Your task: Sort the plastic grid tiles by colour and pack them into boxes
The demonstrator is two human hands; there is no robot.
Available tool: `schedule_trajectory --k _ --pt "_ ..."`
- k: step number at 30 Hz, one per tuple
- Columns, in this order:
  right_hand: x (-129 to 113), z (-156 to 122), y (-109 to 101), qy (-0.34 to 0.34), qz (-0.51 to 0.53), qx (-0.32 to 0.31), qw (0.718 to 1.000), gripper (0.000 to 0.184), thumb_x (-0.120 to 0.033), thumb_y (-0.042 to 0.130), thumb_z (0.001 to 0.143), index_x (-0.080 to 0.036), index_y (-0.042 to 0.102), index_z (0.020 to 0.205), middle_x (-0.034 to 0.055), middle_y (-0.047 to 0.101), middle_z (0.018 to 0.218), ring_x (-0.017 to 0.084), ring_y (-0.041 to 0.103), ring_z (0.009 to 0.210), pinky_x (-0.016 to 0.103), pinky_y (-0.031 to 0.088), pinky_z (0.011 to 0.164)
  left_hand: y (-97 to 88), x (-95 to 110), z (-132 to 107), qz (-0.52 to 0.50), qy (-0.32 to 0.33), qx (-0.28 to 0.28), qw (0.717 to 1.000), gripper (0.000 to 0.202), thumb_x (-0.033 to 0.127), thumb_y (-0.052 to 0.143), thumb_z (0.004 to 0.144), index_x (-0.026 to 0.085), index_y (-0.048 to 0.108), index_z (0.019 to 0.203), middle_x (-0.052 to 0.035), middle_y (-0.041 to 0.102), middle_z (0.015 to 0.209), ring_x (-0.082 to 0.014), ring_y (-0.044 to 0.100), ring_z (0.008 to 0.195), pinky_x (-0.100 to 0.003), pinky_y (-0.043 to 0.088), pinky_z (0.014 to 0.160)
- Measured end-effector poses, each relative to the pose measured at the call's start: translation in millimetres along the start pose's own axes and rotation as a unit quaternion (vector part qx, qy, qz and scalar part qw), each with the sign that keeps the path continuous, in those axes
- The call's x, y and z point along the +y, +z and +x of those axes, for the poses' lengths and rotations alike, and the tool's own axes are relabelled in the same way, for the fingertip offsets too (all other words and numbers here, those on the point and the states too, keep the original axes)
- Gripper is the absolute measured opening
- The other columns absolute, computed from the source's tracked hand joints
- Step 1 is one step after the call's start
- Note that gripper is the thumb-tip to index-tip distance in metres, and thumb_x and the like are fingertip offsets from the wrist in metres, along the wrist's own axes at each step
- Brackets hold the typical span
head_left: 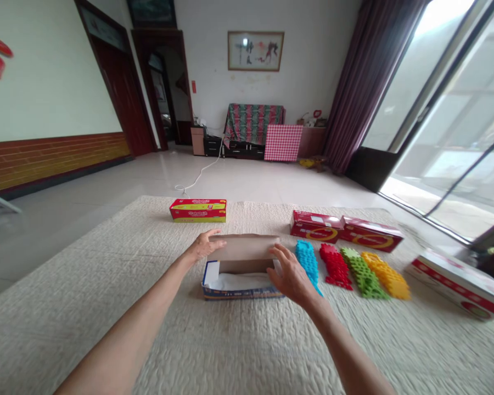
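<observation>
An open cardboard box (242, 289) with a blue-printed front and white lining sits on the beige quilted mat (107, 307). Its brown lid flap (247, 247) stands raised. My left hand (203, 245) grips the flap's left corner, fingers curled over it. My right hand (290, 274) rests against the box's right end with fingers spread. Just right of the box lie a blue (308, 261), a red (335, 266), a green (363, 272) and a yellow (387, 274) plastic block strip, side by side.
A red and yellow box (198, 210) lies at the mat's far edge. Two red boxes (346, 230) sit behind the strips, and a long red and white box (461, 282) lies at the right. Tiled floor, a white cable and furniture lie beyond; glass doors at the right.
</observation>
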State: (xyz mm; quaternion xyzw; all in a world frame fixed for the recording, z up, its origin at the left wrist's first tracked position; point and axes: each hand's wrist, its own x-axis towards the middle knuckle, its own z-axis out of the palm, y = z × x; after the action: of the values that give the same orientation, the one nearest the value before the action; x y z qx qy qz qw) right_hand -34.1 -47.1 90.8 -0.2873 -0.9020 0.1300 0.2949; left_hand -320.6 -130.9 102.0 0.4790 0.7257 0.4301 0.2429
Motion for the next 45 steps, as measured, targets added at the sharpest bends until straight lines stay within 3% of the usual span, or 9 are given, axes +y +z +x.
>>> schedule_trajectory --k 4,7,9,14,19,23,31,37,45 --pt "-0.4 2.2 -0.4 0.023 -0.02 -0.05 0.998 0.045 -0.017 0.058 0.073 -0.013 0.055 0.118 0.0168 0.055 0.126 0.029 0.05 0.117 0.045 0.042 0.099 4.7 0.9 -9.5 0.146 0.004 0.072 0.987 0.078 0.032 0.068 0.069 0.011 0.04 0.138 -0.019 0.055 0.132 -0.0305 0.053 0.121 -0.042 0.042 0.101" --pt "0.2 2.4 0.9 0.023 -0.016 -0.044 0.999 0.041 -0.013 0.053 0.073 -0.012 0.057 0.114 0.0167 0.058 0.122 0.028 0.052 0.113 0.043 0.043 0.097 6.2 11.7 -27.8 0.242 0.178 0.134 0.944 0.061 0.026 0.061 0.075 0.018 0.047 0.133 -0.0132 0.049 0.138 -0.0267 0.044 0.13 -0.043 0.034 0.109" --pt "1.8 1.7 4.1 0.014 0.003 -0.016 1.0 0.036 -0.012 0.048 0.076 -0.012 0.059 0.11 0.0162 0.06 0.118 0.026 0.054 0.111 0.041 0.043 0.097 9.4 16.9 -40.1 0.26 0.252 0.077 0.929 0.05 0.03 0.06 0.077 0.02 0.055 0.126 -0.0106 0.049 0.139 -0.0246 0.043 0.13 -0.041 0.035 0.11" --pt "7.6 -1.2 21.8 0.077 0.112 0.118 0.984 0.033 -0.014 0.036 0.082 -0.015 0.059 0.106 0.0115 0.067 0.102 0.021 0.061 0.097 0.036 0.047 0.089 19.9 2.5 -48.7 0.302 0.224 -0.06 0.925 0.05 0.019 0.052 0.069 0.016 0.062 0.118 -0.0116 0.055 0.133 -0.0263 0.047 0.127 -0.039 0.038 0.108" --pt "10.9 2.4 39.3 0.183 0.264 0.24 0.916 0.027 -0.021 0.037 0.082 -0.018 0.058 0.098 0.0071 0.069 0.097 0.018 0.064 0.092 0.032 0.05 0.085 16.9 -15.0 -29.4 0.275 0.197 -0.06 0.939 0.056 0.015 0.043 0.064 0.017 0.064 0.116 -0.0083 0.057 0.132 -0.0211 0.054 0.122 -0.033 0.04 0.106" --pt "14.2 5.4 45.4 0.213 0.319 0.248 0.89 0.028 -0.023 0.038 0.08 -0.017 0.058 0.099 0.0074 0.069 0.097 0.018 0.064 0.091 0.031 0.05 0.082 12.0 -16.6 -19.1 0.253 0.206 -0.032 0.945 0.052 0.016 0.041 0.063 0.018 0.068 0.108 -0.0062 0.063 0.125 -0.0208 0.058 0.116 -0.033 0.042 0.104" --pt "19.0 -7.1 36.6 0.133 0.096 0.265 0.95 0.021 -0.019 0.048 0.079 -0.018 0.063 0.094 0.0105 0.063 0.11 0.021 0.056 0.104 0.036 0.043 0.091 -6.4 -18.8 -25.8 0.216 0.221 -0.009 0.951 0.042 0.023 0.044 0.07 0.02 0.07 0.102 -0.0037 0.065 0.122 -0.0208 0.06 0.113 -0.031 0.043 0.103" --pt "7.6 -4.0 13.3 0.12 -0.048 0.156 0.979 0.01 -0.024 0.058 0.081 -0.022 0.068 0.082 0.004 0.066 0.085 0.02 0.055 0.087 0.034 0.038 0.083 -40.7 -19.7 -29.2 0.215 0.173 -0.023 0.961 0.046 0.022 0.041 0.07 0.022 0.07 0.105 -0.0006 0.067 0.12 -0.0194 0.06 0.113 -0.028 0.045 0.1" --pt "10.5 2.8 16.7 0.121 0.028 0.077 0.989 0.018 -0.016 0.054 0.075 -0.019 0.065 0.089 0.0042 0.065 0.081 0.015 0.058 0.065 0.026 0.044 0.066 -39.1 -15.7 -36.0 0.343 0.255 -0.051 0.903 0.053 0.009 0.039 0.063 0.021 0.069 0.105 -0.0046 0.068 0.113 -0.0204 0.058 0.114 -0.035 0.042 0.104"
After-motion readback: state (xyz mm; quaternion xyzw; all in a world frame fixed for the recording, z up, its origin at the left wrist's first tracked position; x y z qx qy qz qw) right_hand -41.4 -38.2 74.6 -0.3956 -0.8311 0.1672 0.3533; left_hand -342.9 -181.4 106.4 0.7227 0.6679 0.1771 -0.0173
